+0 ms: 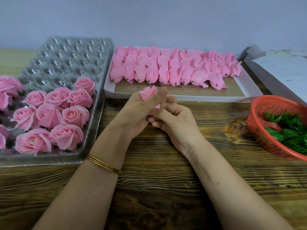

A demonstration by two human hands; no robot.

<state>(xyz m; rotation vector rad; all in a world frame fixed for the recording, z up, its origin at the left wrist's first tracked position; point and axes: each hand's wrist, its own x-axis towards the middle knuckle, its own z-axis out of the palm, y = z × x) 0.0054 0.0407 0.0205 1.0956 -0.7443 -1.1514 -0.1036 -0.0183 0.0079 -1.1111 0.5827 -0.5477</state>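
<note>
Over the middle of the wooden table (166, 171) my left hand (139, 112) grips a small pink flower bud (148, 94). Its petals stick up between my thumb and fingers. My right hand (174, 118) meets the left from the right, with curled fingers pinching the bud's lower end, which is mostly hidden. A clear plastic cell tray (69, 57) at the left holds several finished pink roses (48, 113). Behind my hands, rows of unopened pink buds (172, 68) lie in a white cardboard tray (182, 95).
A red plastic basket (262, 113) with green leaf pieces (289, 130) sits at the right edge. White papers (282, 67) lie at the back right. A plain wall runs behind the table. Gold bangles circle my left wrist.
</note>
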